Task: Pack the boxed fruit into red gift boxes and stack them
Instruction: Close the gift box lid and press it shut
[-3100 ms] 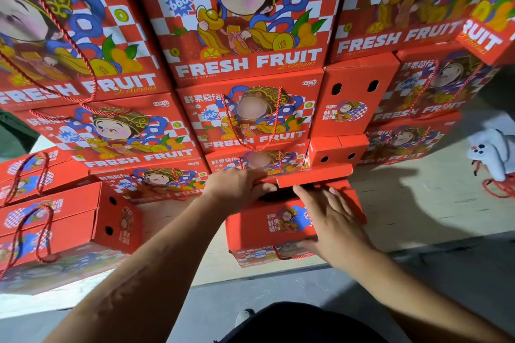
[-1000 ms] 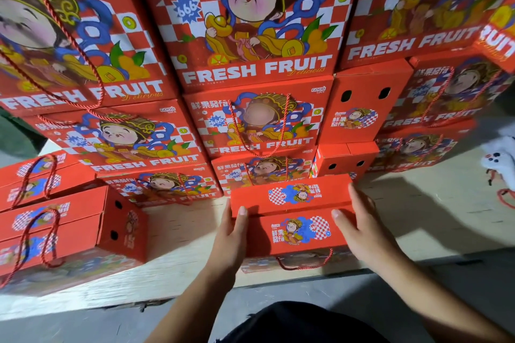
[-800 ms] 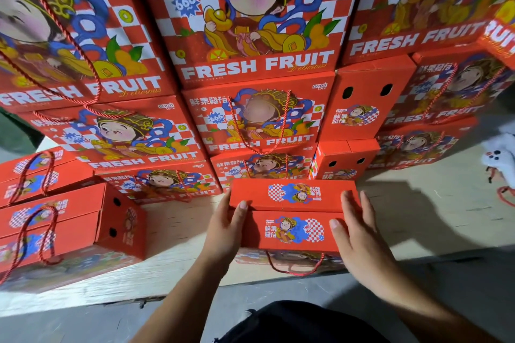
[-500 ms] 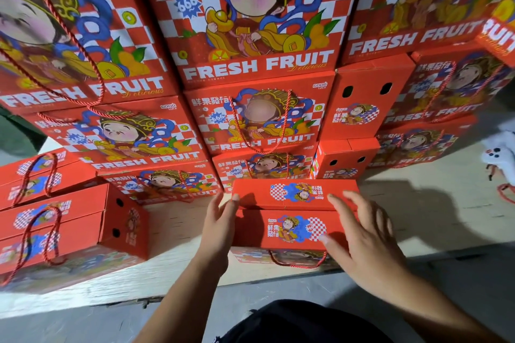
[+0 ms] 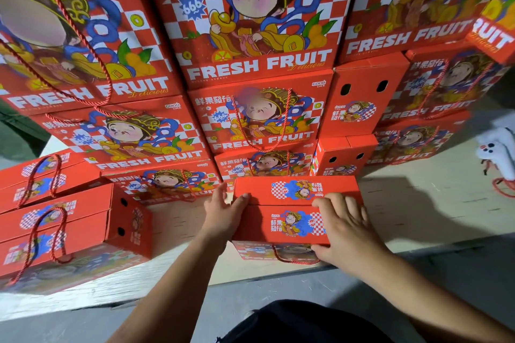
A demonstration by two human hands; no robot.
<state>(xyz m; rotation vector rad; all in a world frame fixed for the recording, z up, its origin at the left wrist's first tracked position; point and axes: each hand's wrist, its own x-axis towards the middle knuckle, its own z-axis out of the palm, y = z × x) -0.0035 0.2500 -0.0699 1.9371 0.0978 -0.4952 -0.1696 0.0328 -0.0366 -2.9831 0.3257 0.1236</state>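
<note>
A red gift box (image 5: 289, 209) with its top flaps folded down stands on the wooden platform (image 5: 412, 214) in front of me, its rope handle hanging at the near side. My left hand (image 5: 223, 214) lies flat against the box's left end, thumb on the top edge. My right hand (image 5: 345, 228) rests on the right part of the top, fingers over the flaps and thumb curled round the near lower edge. Behind it rises a wall of stacked red "FRESH FRUIT" gift boxes (image 5: 259, 117).
Two more red boxes with rope handles lie on the platform at the left (image 5: 69, 225). A white object with red cord (image 5: 498, 147) sits at the far right. Grey floor (image 5: 83, 323) runs along the platform's near edge; my dark-clad knee (image 5: 301, 323) is below.
The top flaps were folded down and closed. My right hand slid from the box's right side onto its top; my left hand stayed at the left end.
</note>
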